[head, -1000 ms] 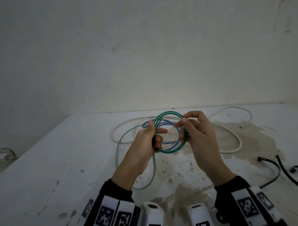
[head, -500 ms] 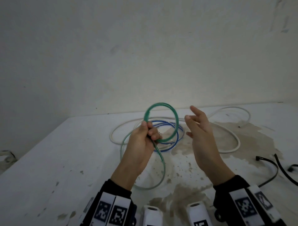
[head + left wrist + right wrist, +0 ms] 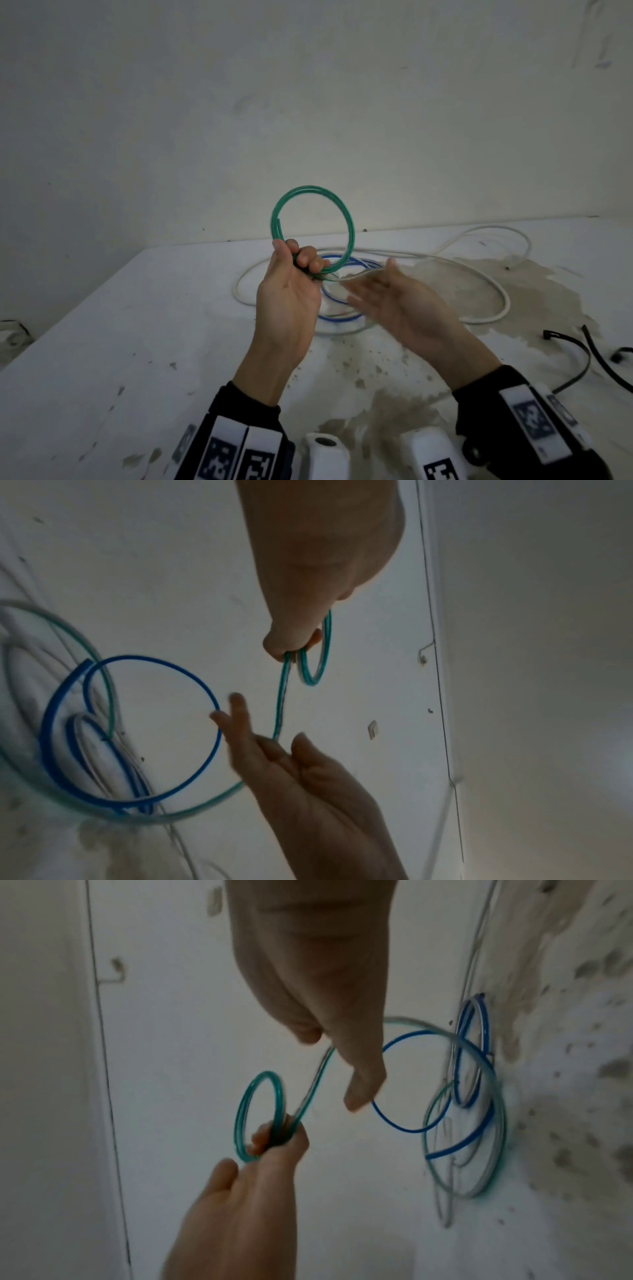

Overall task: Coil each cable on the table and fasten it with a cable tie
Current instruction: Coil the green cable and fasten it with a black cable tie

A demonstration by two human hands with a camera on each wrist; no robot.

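Observation:
My left hand (image 3: 301, 260) grips a small green cable coil (image 3: 350, 233) at its bottom and holds it upright above the white table (image 3: 137, 325). The same grip shows in the left wrist view (image 3: 294, 645) and the right wrist view (image 3: 277, 1137). The cable's loose green strand (image 3: 281, 696) runs from that fist across the straight fingers of my right hand (image 3: 376, 284), which is palm up and blurred. The rest of the strand (image 3: 500, 1123) loops down on the table. A blue cable (image 3: 342, 318) lies in loops beneath both hands.
A long white cable (image 3: 503, 294) sprawls over the far half of the table, around brown stains. Black cable ties (image 3: 582, 353) lie at the right edge. A wall rises just behind the table.
My right hand has let go of the green coil, dropped lower and opened under the loose strand. My left hand has lifted the coil higher and turned it upright.

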